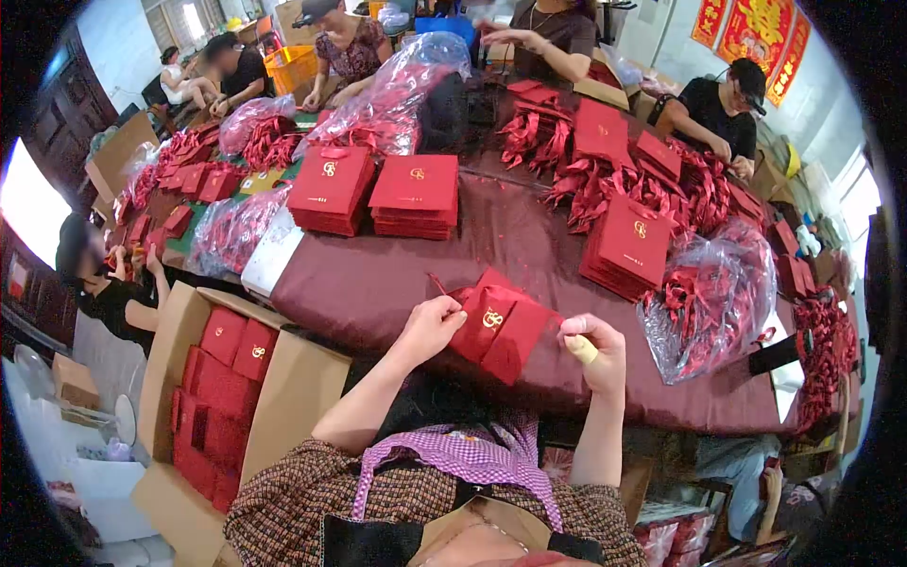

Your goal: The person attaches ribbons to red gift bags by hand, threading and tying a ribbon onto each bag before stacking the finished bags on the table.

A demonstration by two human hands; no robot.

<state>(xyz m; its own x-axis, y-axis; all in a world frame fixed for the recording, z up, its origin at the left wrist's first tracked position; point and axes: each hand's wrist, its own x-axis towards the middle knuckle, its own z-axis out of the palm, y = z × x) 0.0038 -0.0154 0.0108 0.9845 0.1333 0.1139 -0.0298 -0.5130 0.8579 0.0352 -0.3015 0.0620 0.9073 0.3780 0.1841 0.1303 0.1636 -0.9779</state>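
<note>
A red bag (505,331) is mid-frame, over the tabletop (378,269); my left hand (430,329) pinches its left edge, my right hand (601,352) curls by its right, grip unclear. An open box (298,397) stands lower left.

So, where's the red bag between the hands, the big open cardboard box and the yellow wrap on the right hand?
Red bag (518,333): head view, on its front face.
Cardboard box (294,387): head view, on an open flap.
Yellow wrap (583,351): head view, on its middle.
</note>
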